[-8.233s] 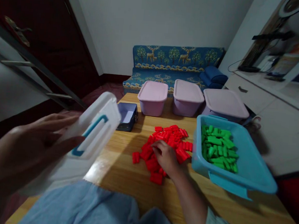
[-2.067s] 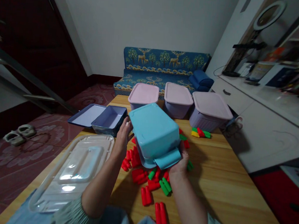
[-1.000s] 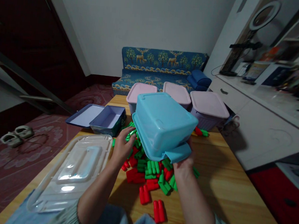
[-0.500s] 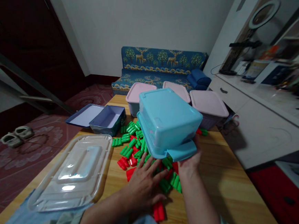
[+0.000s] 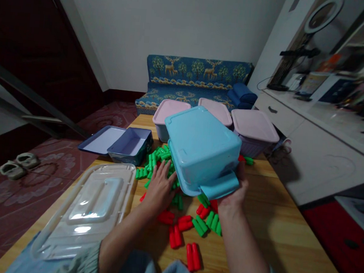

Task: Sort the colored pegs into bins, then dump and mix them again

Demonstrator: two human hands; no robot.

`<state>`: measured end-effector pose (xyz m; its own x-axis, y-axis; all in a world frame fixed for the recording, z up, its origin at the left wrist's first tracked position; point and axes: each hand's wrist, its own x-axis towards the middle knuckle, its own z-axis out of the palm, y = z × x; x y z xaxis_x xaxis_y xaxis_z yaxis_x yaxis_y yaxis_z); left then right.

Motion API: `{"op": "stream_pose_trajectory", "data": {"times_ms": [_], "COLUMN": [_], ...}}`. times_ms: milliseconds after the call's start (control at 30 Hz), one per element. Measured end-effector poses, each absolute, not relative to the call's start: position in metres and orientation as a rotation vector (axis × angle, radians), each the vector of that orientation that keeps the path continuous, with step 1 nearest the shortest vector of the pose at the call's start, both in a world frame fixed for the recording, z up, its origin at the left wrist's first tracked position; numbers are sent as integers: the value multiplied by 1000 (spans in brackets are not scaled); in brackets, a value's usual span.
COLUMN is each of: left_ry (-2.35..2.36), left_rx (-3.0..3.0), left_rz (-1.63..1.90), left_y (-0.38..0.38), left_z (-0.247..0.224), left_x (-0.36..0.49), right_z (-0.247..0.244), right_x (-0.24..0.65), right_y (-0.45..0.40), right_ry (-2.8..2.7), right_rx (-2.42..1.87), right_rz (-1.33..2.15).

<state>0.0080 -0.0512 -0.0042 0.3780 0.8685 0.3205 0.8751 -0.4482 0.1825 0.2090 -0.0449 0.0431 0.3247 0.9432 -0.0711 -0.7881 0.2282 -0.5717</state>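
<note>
My right hand (image 5: 235, 196) grips a light blue plastic box (image 5: 205, 144) by its lower right side, holding it tipped over with its base up and its handle toward me. Under and around the box, green pieces (image 5: 151, 161) and red pieces (image 5: 193, 256) lie scattered on the wooden table (image 5: 263, 227). My left hand (image 5: 161, 188) rests on the green pieces left of the box, fingers spread and pointing away from me. The opening of the box faces down and cannot be seen into.
A clear lid (image 5: 92, 209) lies at the left, with an open blue tin (image 5: 131, 145) and its lid (image 5: 101, 139) behind it. Three bins with pink lids stand at the back, including one at the right (image 5: 254, 125). A patterned sofa (image 5: 196, 76) is beyond.
My left hand has moved forward and left over the pieces, leaving several red and green ones visible in front. The blue box has tilted a little and shifted slightly left.
</note>
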Motion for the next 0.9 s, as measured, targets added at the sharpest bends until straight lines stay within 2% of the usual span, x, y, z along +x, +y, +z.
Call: {"op": "stream_pose_trajectory", "data": {"times_ms": [200, 500, 600, 733, 900], "left_ry": [-1120, -433, -705, -1041, -1213], "left_rx": [-2922, -3229, -3142, -2991, -3023], "left_rz": [-664, -348, -387, -602, -450], "left_y": [-83, -68, -56, -55, -71], "left_z": [-1, -37, -38, -22, -13], "left_x": [46, 149, 149, 103, 48], "right_z": [50, 65, 69, 72, 76], "right_x": [216, 214, 212, 209, 202], "right_y": [-43, -50, -50, -54, -67], "right_ry": [-328, -360, -348, -401, -660], "right_rx": [-540, -576, -608, -638, -766], "right_rz": [1176, 1106, 1081, 1053, 987]}}
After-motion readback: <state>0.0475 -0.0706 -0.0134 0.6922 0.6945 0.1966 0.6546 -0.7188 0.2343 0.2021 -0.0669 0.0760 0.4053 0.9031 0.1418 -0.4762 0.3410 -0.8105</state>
